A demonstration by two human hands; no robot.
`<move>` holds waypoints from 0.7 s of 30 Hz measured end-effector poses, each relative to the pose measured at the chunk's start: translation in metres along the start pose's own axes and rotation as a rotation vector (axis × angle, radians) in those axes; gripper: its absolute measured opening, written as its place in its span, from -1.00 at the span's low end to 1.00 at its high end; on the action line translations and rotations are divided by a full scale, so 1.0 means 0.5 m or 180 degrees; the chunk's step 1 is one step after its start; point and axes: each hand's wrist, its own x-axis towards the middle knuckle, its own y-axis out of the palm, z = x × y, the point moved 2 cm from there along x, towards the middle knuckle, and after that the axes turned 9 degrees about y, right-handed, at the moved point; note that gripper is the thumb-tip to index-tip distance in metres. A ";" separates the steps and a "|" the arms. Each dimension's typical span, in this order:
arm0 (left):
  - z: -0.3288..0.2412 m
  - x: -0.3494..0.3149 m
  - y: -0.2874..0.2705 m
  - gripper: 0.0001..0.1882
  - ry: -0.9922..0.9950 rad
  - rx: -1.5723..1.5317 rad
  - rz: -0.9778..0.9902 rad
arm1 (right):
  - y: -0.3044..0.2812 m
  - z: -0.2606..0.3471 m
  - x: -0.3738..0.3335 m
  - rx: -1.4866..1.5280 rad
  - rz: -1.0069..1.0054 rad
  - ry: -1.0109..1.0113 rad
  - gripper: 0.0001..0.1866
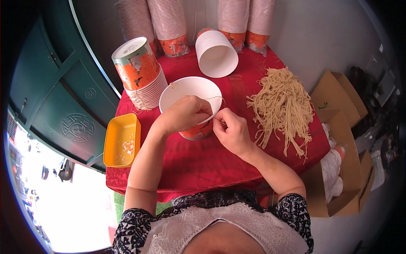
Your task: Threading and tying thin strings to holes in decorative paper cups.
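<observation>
A paper bucket [172,94], white inside with an orange printed outside, stands upright in front of me at the middle of the table. My left hand [186,114] reaches over its near rim with the fingers curled closed inside; what they hold is hidden. At the near right rim my right hand [232,130] pinches a thin cord from outside, thumb and forefinger together. A loop of this beige cord [224,100] arcs over the right side of the rim. Another short bit of cord [171,85] shows at the left rim.
A pile of beige cords [285,103] lies right on the red tablecloth [177,169]. At left stand an upside-down bucket stack [139,72] and a yellow tray [111,144] holding small bits. Farther back, a bucket stack [218,59] lies sideways before wrapped stacks [169,25]. Cardboard boxes [349,156] stand right.
</observation>
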 end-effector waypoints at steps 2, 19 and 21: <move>0.004 0.003 0.002 -0.78 -0.0001 0.0013 0.0012 | -0.001 -0.001 0.000 -0.0003 0.0000 -0.0002 -0.84; 0.027 0.001 0.007 -0.84 0.0062 -0.0390 -0.0039 | -0.004 0.001 -0.005 0.0062 0.0003 0.0008 -0.85; 0.034 0.000 0.006 -0.81 0.0050 -0.0431 -0.0169 | -0.012 0.007 -0.005 -0.0099 0.0114 0.0095 -0.87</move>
